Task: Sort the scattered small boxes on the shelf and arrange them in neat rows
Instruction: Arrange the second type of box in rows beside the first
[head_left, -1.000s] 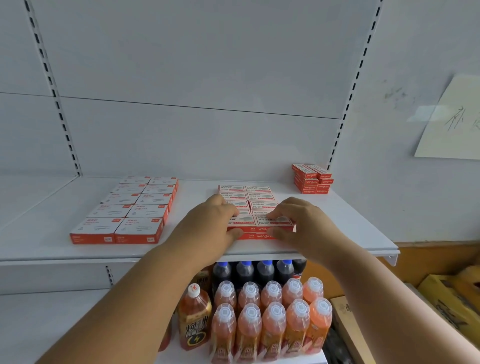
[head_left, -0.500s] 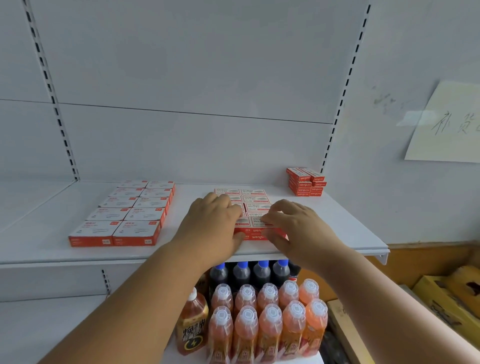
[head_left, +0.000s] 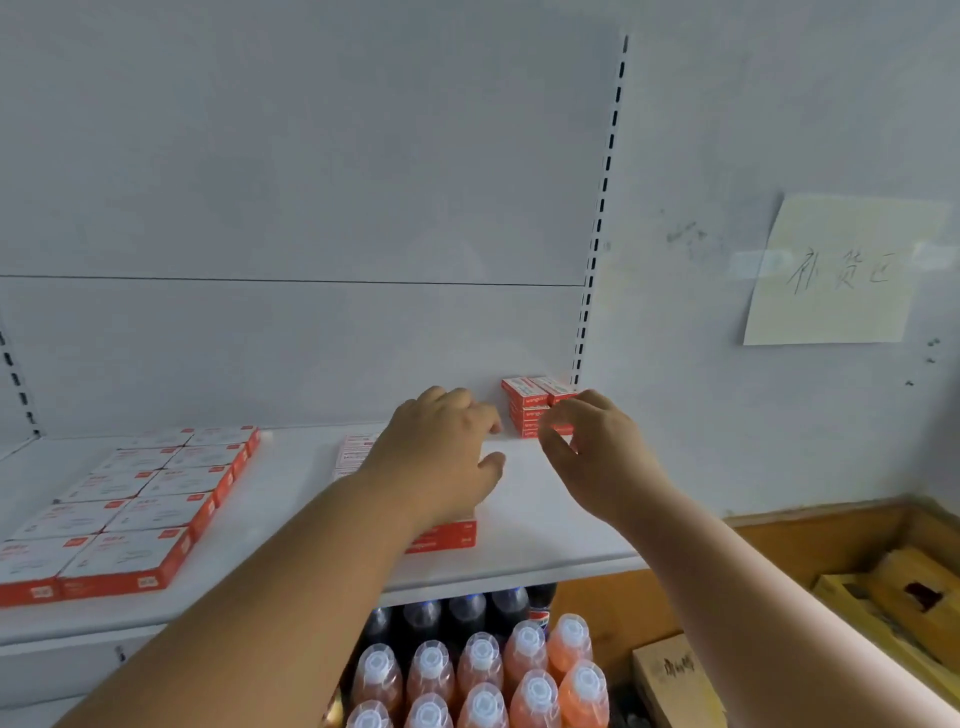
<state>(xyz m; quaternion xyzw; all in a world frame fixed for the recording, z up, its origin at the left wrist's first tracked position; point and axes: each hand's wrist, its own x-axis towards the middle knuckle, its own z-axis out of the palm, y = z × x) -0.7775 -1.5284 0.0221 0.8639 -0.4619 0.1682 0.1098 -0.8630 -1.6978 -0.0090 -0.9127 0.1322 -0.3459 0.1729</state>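
Note:
A small stack of red and white boxes (head_left: 525, 401) stands at the back right of the white shelf (head_left: 550, 519). My right hand (head_left: 597, 452) hovers just in front of it, fingers curved and holding nothing; I cannot tell if they touch the stack. My left hand (head_left: 441, 457) is beside it to the left, fingers relaxed and holding nothing. Its forearm covers most of the middle rows of boxes (head_left: 358, 453). On the left side of the shelf, a neat block of larger boxes (head_left: 130, 499) lies in two rows.
Orange drink bottles (head_left: 483, 675) and dark bottles (head_left: 467, 613) stand on the lower shelf. Cardboard boxes (head_left: 904, 597) sit low on the right. A paper note (head_left: 836, 270) hangs on the wall, and a slotted upright (head_left: 597, 228) runs up behind the stack.
Both hands have left the front of the middle rows and moved back and right toward the stack in the corner. The view has swung to the right and closer.

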